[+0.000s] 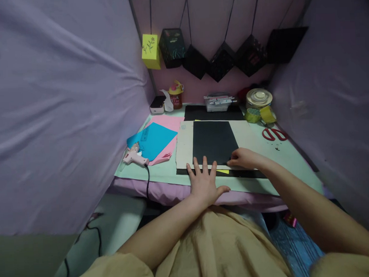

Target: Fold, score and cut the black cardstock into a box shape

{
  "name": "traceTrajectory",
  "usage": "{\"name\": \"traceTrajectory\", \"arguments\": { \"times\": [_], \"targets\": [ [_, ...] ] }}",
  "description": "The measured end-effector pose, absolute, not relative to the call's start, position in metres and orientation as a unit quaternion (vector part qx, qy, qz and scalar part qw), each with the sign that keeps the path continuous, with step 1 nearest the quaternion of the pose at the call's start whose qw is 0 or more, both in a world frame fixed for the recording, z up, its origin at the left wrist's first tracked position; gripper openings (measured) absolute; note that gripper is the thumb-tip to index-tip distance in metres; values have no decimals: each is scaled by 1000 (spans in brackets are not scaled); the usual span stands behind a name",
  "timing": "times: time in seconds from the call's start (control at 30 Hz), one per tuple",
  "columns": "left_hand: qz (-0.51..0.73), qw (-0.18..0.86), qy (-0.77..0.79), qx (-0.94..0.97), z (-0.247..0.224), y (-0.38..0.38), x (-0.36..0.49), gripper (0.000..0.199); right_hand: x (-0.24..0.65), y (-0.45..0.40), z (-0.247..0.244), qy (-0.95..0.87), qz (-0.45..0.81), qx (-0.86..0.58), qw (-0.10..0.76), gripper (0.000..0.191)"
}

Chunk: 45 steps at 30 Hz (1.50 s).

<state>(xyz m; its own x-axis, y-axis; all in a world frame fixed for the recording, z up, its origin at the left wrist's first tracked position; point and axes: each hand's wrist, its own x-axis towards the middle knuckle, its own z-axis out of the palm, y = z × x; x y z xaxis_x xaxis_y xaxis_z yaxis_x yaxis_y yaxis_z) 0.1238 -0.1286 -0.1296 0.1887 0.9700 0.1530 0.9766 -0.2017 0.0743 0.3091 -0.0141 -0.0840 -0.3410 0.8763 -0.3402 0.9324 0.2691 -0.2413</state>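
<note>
Nearest me, my left hand (204, 186) lies open, fingers spread over the near edge of the black sheet (215, 143). My right hand (242, 158) is curled at its near right corner; I can't tell whether it pinches it. That sheet lies on a pale board (185, 148), on the desk (249, 186) with its mint cover. Left sits a glue gun (136, 156), right red scissors (274, 134). At the far side, dark boxes (222, 62) hang against a pink wall (197, 89), between lilac curtains (80, 97).
</note>
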Motion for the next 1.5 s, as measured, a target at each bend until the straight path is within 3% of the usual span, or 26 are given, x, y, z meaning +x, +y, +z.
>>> {"name": "traceTrajectory", "arguments": {
  "times": [0.63,0.93,1.2,1.5],
  "targets": [
    [-68,31,-625,-777,-130,-125,125,100,334,-19,-75,737,-157,641,146,31],
    [-67,32,-625,-777,-128,-125,124,100,343,-24,-81,721,-145,667,114,41],
    [-79,28,-497,-863,-124,-113,145,106,343,-24,-83,720,-151,670,98,39],
    [-69,-6,-500,-863,-130,-107,147,107,359,-24,-87,714,-169,676,71,33]
  ]
}}
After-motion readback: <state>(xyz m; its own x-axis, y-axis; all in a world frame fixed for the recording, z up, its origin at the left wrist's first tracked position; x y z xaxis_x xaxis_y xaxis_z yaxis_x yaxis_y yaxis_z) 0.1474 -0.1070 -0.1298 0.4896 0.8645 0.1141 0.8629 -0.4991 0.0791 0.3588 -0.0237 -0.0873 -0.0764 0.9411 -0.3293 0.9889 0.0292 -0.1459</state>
